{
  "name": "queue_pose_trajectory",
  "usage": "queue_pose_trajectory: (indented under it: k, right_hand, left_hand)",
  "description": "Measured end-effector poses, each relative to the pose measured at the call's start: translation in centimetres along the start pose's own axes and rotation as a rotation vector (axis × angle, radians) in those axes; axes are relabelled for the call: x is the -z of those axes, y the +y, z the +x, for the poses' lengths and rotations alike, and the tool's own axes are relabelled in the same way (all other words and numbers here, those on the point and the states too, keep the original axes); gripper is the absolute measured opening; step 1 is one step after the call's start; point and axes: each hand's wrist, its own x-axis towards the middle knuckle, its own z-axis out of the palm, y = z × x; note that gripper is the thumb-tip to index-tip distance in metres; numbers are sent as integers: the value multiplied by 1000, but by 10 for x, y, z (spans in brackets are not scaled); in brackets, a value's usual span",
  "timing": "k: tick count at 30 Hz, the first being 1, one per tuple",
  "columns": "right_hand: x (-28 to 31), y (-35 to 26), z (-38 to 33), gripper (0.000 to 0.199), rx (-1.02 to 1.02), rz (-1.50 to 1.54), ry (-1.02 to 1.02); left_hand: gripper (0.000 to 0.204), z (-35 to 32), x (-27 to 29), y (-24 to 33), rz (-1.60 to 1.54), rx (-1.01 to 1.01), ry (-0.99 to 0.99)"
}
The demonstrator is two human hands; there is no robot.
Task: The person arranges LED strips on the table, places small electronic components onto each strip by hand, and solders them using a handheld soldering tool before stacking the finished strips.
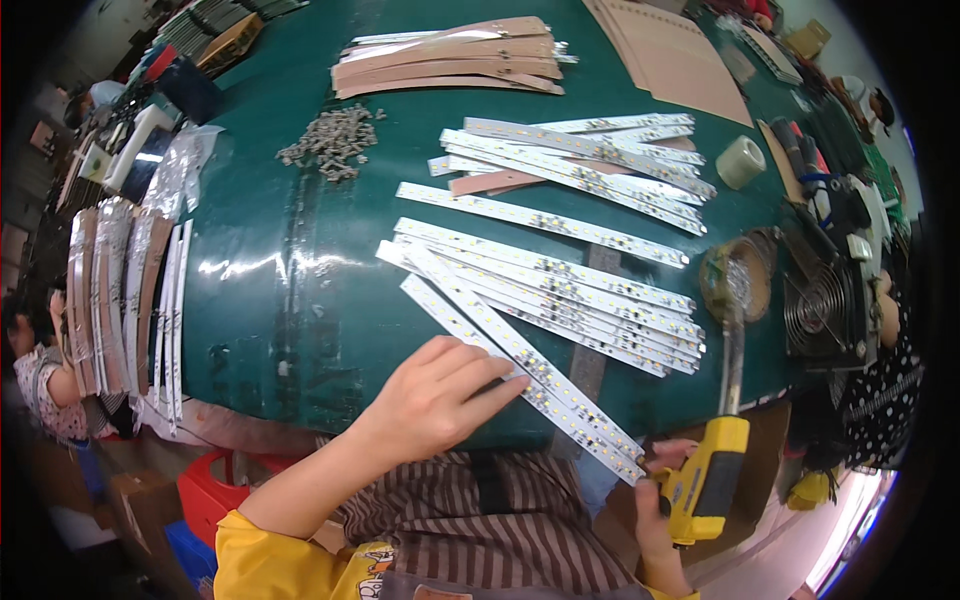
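Strip [580, 432] work at the table's [240, 340] near edge.
Our left hand [430, 395] pinches a white LED strip between thumb and fingers; its right end reaches our right hand [653, 508] beside the yellow-and-black tool [708, 485]. Whether the right grasps strip or tool, we cannot tell. We seem to be positioning that end; the next move calls for steadiness, apart from the fanned strips [560, 283].
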Motion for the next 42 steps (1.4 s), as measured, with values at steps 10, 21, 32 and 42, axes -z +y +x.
queue_pose_trajectory:
  k: [10, 21, 32, 42]
  right_hand:
    - [8, 1, -10, 42, 31, 78, 249]
    - [8, -5, -11, 40, 58, 39, 169]
    - [9, -73, 8, 70, -385, 523, -410]
    - [-33, -65, 10, 58, -205, 414, -281]
  left_hand:
    - [15, -2, 44, -101, 98, 655, 312]
    - [18, 19, 39, -163, 332, 742, 369]
    - [12, 13, 48, 46, -1329, 1013, -90]
    - [13, -12, 9, 90, -1676, 969, -98]
